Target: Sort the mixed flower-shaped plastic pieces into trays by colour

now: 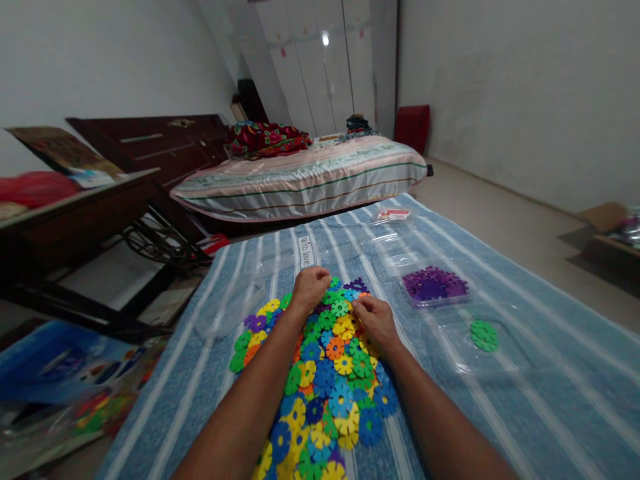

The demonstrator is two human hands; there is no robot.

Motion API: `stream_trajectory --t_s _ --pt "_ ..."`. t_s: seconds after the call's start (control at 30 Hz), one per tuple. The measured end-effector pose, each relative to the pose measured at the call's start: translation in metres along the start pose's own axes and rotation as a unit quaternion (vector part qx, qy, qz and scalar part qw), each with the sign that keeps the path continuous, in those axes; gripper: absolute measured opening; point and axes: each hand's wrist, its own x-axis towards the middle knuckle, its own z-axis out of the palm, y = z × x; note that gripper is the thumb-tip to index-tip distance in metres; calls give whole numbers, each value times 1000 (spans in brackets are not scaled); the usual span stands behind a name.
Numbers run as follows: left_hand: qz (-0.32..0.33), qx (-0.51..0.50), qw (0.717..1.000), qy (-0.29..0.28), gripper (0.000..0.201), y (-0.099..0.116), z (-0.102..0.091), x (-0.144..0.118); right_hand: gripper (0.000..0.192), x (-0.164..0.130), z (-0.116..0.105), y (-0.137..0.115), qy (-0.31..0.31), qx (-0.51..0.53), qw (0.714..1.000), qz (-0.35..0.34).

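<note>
A heap of notched plastic flower discs (325,377) in green, yellow, blue, orange and purple spreads over the striped cloth. At the far end of the heap is my left hand (311,288), its fingers curled together near a green disc. My right hand (376,320) is at the heap's right side, thumb and fingertips pinched close to yellow and orange discs. What either hand holds, if anything, is too small or hidden to name. To the right, a clear plastic tray (413,303) holds many purple discs (435,283). Nearer me, one more clear tray (460,363) has green discs (484,335) in it.
Other clear plastic packaging (225,313) lies left of the heap, and a red-and-white label (393,214) toward the far edge. Beyond the striped cloth (555,400) stands a bed (310,183). A dark wooden table (75,207) is at the left.
</note>
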Motion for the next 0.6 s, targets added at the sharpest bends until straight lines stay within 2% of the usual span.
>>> stream_trajectory --t_s 0.1,0.2,0.37,0.6 --pt "2 92 996 -6 21 -9 -5 3 33 -1 0 0 -3 -6 1000 2" --pt "-3 129 991 -24 20 -8 -4 3 33 -2 0 0 -6 4 1000 6" --pt "4 186 980 -64 24 9 9 -1 33 -2 0 2 -8 12 1000 -1" --pt "38 218 967 -125 34 34 35 6 31 -1 1 -1 -2 4 1000 -6"
